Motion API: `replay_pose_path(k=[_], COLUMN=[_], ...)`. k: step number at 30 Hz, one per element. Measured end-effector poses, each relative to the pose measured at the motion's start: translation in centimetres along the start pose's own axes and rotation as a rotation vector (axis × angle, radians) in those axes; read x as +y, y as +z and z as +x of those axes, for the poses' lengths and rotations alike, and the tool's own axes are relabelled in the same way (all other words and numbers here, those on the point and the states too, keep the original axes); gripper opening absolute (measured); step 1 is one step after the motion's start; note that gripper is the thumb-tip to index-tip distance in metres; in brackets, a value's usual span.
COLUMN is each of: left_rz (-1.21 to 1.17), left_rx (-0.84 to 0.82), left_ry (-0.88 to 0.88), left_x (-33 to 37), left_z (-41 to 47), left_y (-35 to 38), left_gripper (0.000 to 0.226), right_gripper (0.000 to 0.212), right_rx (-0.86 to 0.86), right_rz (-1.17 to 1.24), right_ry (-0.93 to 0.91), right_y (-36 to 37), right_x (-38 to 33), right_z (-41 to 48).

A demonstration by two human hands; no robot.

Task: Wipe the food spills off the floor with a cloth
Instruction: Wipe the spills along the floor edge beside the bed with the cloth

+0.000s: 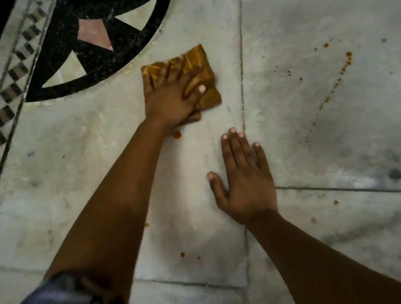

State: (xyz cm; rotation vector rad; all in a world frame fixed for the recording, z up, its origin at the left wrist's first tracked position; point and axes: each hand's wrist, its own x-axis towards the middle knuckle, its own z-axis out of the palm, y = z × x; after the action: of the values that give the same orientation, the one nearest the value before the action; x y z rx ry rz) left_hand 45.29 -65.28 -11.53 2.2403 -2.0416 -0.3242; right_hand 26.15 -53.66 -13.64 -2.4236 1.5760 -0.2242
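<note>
Mid-wipe: pressing the cloth (201, 72) onto the floor (304, 17) toward 12 o'clock with the left hand (172, 98), fingers (166, 77) splayed, seemingly flat rather than gripping. Bracing with the right hand (245, 184), fingers straight. Next, probably sweeping toward the red drops (348, 54) at 3 o'clock

A crumpled yellow-brown cloth (196, 56) lies on the grey marble floor (317, 15), just beside a black inlaid corner. Orange-red food spills remain: one drop (177, 135) just below the cloth, a trail of spatter (340, 77) well to its right.
</note>
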Motion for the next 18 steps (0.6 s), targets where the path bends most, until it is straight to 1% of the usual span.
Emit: replay_pose_path(k=[2,3,4,6,8,9,11,14,16,18], left_rz=[-0.003,-0.004,0.000,-0.013,-0.048,-0.060,-0.101,-0.091,-0.035,0.033], left_rx=[0.012,0.020,0.030,0.059,0.052,0.042,0.024,0.024,0.046,0.056], left_ry=[0.073,0.054,-0.001,-0.176,-0.317,-0.336,-0.298,-0.161,-0.087,-0.133], left_x=[-1.4,-2.7,-4.1,-6.1,-5.5,-4.4,-1.6,1.1,0.9,-1.3], left_z=[-3.3,-4.4,-4.8,-3.3,-0.7,0.3,0.7,-4.1,-9.1,-12.1], left_y=[0.2,0.0,-0.2,-0.9,-1.2,-1.2,-0.7,1.1,1.6,1.4], left_gripper=[0.059,0.060,0.061,0.058,0.056,0.056,0.055,0.052,0.053,0.056], right_gripper=[0.072,0.072,0.072,0.072,0.072,0.072,0.072,0.073,0.073,0.073], right_rx=[0.012,0.009,0.003,0.011,0.011,0.010,0.018,0.020,0.019,0.023], right_rz=[0.015,0.017,0.018,0.022,0.026,0.027,0.029,0.027,0.014,0.012], right_ry=[-0.009,-0.012,-0.012,-0.013,-0.016,-0.016,-0.016,-0.016,-0.022,-0.024], right_y=[0.0,0.0,0.1,0.1,0.2,0.3,0.3,0.3,0.3,0.3], right_x=[0.0,0.0,0.0,0.1,0.1,0.2,0.2,0.2,0.2,0.2], right_z=[0.1,0.2,0.1,0.1,0.0,-0.1,0.0,0.0,0.0,0.0])
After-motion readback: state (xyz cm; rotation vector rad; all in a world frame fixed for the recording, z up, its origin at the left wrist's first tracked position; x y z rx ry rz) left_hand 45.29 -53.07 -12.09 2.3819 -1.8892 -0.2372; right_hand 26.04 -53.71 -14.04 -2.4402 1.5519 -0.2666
